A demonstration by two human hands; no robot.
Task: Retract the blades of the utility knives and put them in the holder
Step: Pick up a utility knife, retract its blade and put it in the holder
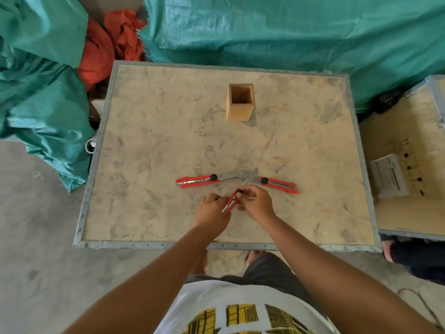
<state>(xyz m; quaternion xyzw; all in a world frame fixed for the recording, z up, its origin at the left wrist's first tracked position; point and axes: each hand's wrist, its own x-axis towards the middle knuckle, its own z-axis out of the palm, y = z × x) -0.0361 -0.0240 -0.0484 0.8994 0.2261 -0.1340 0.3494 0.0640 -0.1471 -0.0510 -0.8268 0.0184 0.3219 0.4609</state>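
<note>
Three red utility knives with blades out are on the board. One lies at the left (197,181), its blade pointing right. Another lies at the right (280,184), its blade pointing left. Both my hands hold the third knife (231,201), tilted, with its blade reaching up and right over the other blades. My left hand (212,213) grips its rear end. My right hand (257,203) pinches near its black slider knob. The empty square wooden holder (240,102) stands upright at the far middle of the board.
The board (168,131) is a dusty plywood top with a metal edge. Green tarps (265,27) and red cloth (108,44) lie behind and to the left. A second crate (404,150) with a paper label sits at the right. Another person's foot (387,247) shows by it.
</note>
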